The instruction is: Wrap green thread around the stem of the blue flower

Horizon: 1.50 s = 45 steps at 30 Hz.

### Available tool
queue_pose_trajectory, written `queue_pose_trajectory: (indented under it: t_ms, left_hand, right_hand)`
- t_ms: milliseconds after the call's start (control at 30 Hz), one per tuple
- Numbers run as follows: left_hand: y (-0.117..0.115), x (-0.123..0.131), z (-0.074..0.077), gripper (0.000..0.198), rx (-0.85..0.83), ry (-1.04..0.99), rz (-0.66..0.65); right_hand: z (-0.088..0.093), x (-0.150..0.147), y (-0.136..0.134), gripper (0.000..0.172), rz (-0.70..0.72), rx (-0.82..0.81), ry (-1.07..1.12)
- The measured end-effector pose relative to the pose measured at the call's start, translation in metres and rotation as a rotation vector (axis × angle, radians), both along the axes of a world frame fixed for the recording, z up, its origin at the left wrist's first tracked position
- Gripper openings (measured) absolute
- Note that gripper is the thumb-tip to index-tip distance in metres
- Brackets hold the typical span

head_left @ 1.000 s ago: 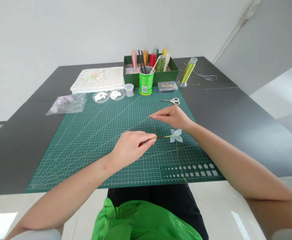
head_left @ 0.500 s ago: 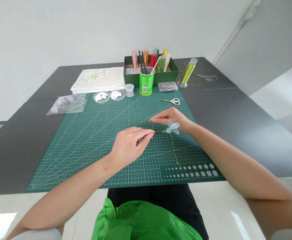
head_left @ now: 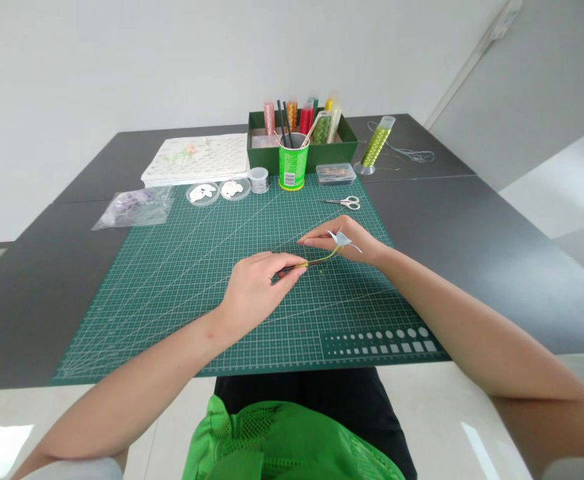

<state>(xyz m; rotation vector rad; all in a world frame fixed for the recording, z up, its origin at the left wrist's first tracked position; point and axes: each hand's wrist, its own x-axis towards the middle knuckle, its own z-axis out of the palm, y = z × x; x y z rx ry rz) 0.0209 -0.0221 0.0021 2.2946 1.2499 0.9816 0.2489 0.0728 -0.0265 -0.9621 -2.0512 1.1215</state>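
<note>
My left hand [head_left: 259, 287] is closed in a pinch on the stem of a pale blue artificial flower [head_left: 342, 239]. The stem [head_left: 325, 257] is yellow-green near the bloom and curves up to the right, with a thin dark rod or wire beside it at the fingers. Behind the bloom, my right hand [head_left: 341, 237] has thumb and forefinger pressed together, pointing left. Whatever those fingertips hold is too fine to make out. Both hands hover over a green cutting mat [head_left: 172, 280].
Small scissors [head_left: 345, 202] lie at the mat's back right. Behind stand a green cup [head_left: 293, 167] of sticks, a clear case [head_left: 335, 173], a box [head_left: 267, 159] of thread spools and an olive spool [head_left: 377, 143]. Left are petal dishes [head_left: 203, 194], a white foam block [head_left: 167, 167] and a plastic bag [head_left: 137, 207].
The flower has turned in my left fingers, its bloom now higher and seen from the side. The loose green thread that hung below it no longer shows there. My right hand barely moves.
</note>
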Motion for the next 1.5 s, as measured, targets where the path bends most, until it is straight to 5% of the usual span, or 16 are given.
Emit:
queue_pose_trajectory:
  t_ms: [400,900,1100,1500]
  left_hand:
    - [-0.002,0.002,-0.003,0.011,0.119,0.058,-0.103]
    - [0.002,-0.004,0.004,0.012,0.551,-0.051,-0.02]
    - [0.007,-0.009,0.01,0.013,0.467,-0.152,0.073]
    - [0.012,-0.014,0.012,0.013,0.345,-0.359,0.258]
  right_hand:
    - [0.005,-0.006,-0.01,0.027,-0.144,0.108,0.072]
    - [0.001,-0.002,-0.004,0.023,0.084,-0.168,0.104]
    - [0.006,0.031,0.02,0.034,-0.113,-0.466,0.457]
    - [0.011,0.092,0.047,0.022,-0.539,-0.2,0.227]
